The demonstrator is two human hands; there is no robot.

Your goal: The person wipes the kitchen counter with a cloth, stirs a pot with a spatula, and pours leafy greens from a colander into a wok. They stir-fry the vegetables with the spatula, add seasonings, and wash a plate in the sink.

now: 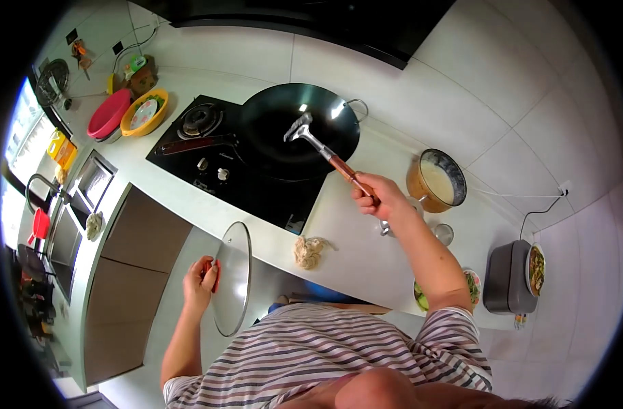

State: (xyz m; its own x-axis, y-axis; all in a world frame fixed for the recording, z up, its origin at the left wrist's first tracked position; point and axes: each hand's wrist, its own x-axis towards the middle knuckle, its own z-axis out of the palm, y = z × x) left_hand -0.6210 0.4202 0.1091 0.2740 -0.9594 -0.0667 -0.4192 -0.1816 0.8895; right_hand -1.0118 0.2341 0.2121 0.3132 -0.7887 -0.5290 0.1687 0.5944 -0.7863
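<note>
The right hand (376,196) is closed around the reddish wooden handle of a metal spatula (318,146), whose flat slotted blade hangs over the round, glossy black wok (277,146) on the black glass stove (209,160) at the table's back edge. The left hand (199,283) grips the red knob of a round glass lid (233,279) with a metal rim, held upright off the table's front edge. A crumpled beige cloth (309,251) lies near that front edge. A glazed brown pot (437,180) of pale liquid stands just beside the right hand.
</note>
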